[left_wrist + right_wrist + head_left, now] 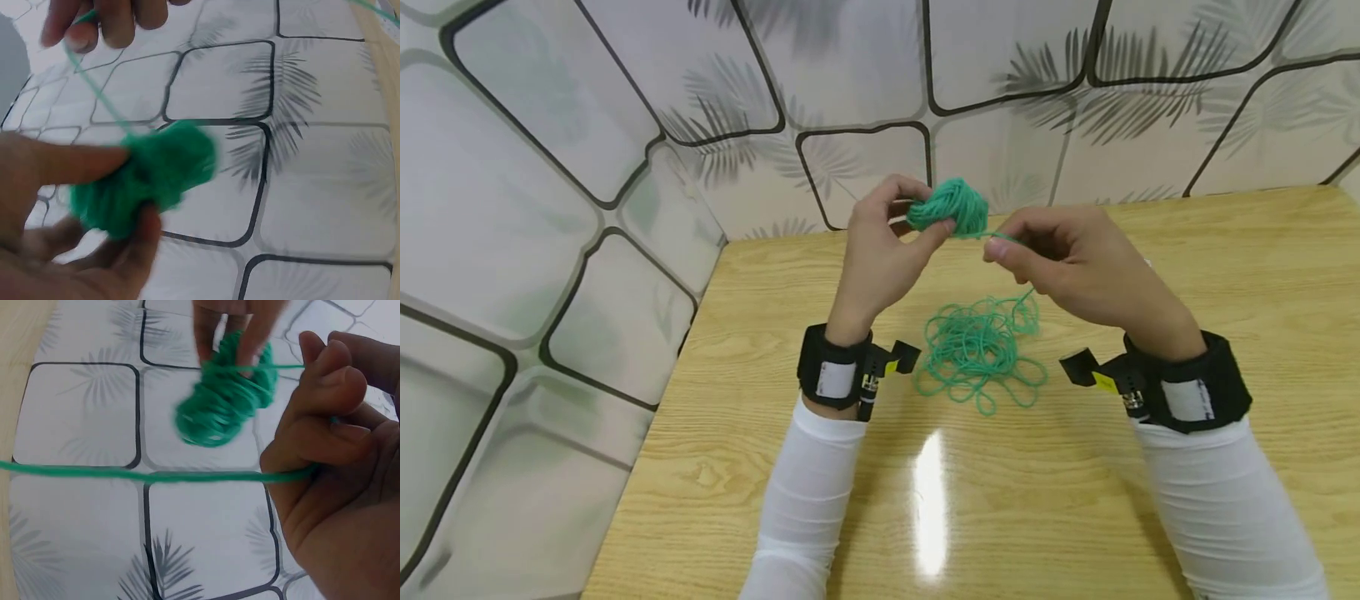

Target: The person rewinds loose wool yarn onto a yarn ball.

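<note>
A small ball of green yarn is held up above the table by my left hand, pinched between thumb and fingers. From the ball a short strand runs to my right hand, whose thumb and forefinger pinch it. In the right wrist view the yarn strand also passes through the curled lower fingers and leaves to the left. The wound yarn ball looks blurred in the left wrist view. Below the hands, a loose tangle of green yarn lies on the table, joined to the strand under the right hand.
The wooden table reaches a patterned wall at the back and left. Black wrist straps with small cameras sit on both wrists, the left camera and right camera pointing inward beside the tangle.
</note>
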The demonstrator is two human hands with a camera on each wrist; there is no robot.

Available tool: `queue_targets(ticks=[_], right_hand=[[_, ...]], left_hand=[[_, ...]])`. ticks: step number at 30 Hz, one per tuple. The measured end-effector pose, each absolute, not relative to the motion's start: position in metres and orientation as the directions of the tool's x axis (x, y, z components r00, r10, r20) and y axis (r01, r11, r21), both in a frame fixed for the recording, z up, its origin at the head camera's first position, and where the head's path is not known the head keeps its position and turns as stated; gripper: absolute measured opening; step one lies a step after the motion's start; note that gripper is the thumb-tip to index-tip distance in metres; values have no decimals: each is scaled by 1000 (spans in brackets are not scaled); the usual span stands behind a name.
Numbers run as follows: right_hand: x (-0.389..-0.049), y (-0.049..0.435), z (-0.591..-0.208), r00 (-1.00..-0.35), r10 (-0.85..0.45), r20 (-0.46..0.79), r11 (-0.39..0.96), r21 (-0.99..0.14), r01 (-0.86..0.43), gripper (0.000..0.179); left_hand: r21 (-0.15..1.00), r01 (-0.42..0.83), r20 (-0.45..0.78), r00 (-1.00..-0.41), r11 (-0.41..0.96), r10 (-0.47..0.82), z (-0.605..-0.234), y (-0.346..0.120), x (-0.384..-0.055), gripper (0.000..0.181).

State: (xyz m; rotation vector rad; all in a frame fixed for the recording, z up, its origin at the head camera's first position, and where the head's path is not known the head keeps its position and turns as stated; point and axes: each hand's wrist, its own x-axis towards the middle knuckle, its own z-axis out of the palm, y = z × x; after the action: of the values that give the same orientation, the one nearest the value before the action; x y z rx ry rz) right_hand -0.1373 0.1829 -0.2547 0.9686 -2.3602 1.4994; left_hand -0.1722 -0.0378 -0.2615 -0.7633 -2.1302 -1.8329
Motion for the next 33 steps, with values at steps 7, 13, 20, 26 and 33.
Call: queue_targets(ticks=[7,13,20,26,33], right_hand=[[-147,191,-258,-825,-236,514,213,-801,-560,17],[-145,177,-263,-813,-349,466,251,-789,-561,21],[-136,184,-253,-782,-335,525,307,-724,-618,14],[-141,189,-255,-772,-238,590,179,-754,-632,14],[-137,180,-257,-729,-442,522,252,-708,-660,19]], left_hand=[[930,200,360,-662,-309,658,-260,-53,-172,22],[817,250,453,-836,-520,310,-259,-36,-170,20],[870,493,459,-815,8,354,-256,-41,-168,16],[902,203,415,-656,-382,631,-253,-49,-165,24],[812,556,582,-798,-181,159,-255,-33,-165,18]])
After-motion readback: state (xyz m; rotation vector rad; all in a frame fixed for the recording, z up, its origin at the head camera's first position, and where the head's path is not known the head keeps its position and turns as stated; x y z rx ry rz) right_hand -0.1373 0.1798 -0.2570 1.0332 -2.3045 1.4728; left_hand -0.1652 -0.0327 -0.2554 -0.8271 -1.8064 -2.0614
